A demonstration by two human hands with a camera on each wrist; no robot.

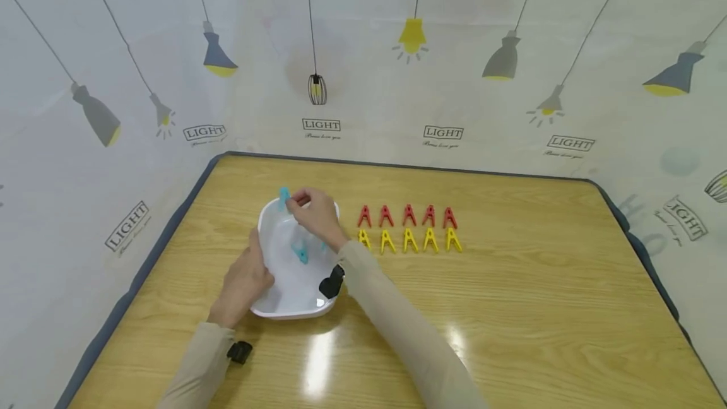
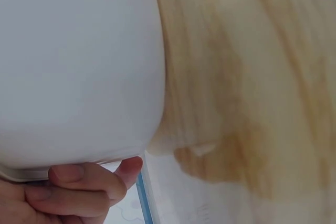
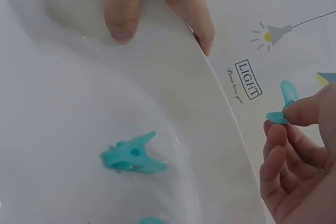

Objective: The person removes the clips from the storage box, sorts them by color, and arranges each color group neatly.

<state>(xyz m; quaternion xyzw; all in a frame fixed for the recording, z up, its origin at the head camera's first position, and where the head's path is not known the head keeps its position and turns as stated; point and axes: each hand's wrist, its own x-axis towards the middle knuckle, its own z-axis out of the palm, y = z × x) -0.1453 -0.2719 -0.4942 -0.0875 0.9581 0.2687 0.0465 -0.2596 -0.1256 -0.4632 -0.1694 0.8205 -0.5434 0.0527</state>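
Observation:
A white plastic basin (image 1: pixel 286 286) is tilted up off the wooden table. My left hand (image 1: pixel 244 283) grips its left wall, thumb inside and fingers around the outside, as the right wrist view shows. Between thumb and fingertips, my right hand (image 1: pixel 315 212) pinches a teal clothespin (image 3: pixel 286 106) near the basin's far left rim. Another teal clothespin (image 3: pixel 135 155) lies on the basin's inner floor, and part of a further teal clothespin (image 3: pixel 152 220) shows at the lower edge of the right wrist view. The left wrist view shows the basin's outer side (image 2: pixel 79 77).
Right of the basin, several red clothespins (image 1: pixel 409 215) stand in a row, with several yellow clothespins (image 1: pixel 409 240) in a row nearer me. The wooden table (image 1: pixel 539 308) meets a lamp-printed backdrop (image 1: pixel 375 81) along its far and side edges.

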